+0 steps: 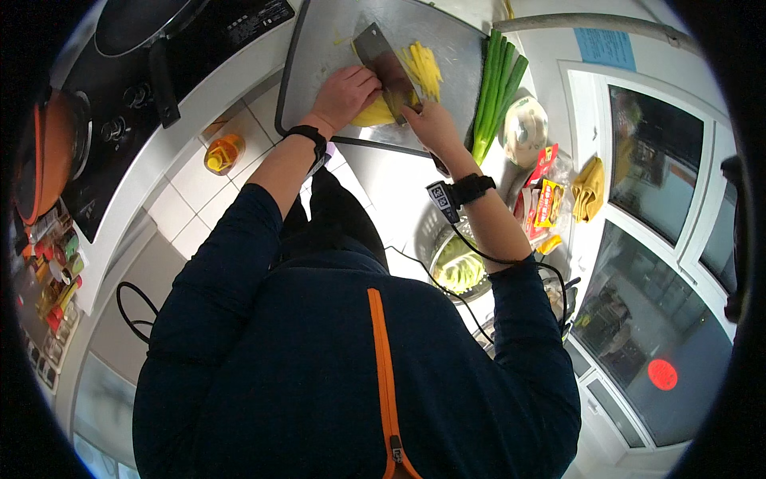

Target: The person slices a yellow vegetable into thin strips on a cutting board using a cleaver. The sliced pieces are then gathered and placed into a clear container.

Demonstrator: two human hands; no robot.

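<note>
My right hand is closed around the handle of a cleaver, whose broad blade slants up and to the left. Beside the blade, my left hand rests with curled fingers on a yellow sliced vegetable, possibly potato, partly hidden by the hand and blade. On the far side of the blade lies a pile of yellow strips. All of this is on a grey metal-looking cutting board with a dark rim. Green onion stalks lie along the board's right edge.
A black stove at the left holds a frying pan and an orange pan. An oil bottle stands on the tiled floor. To the right are a colander of leafy greens, food packets and a covered bowl. Cables hang by my right arm.
</note>
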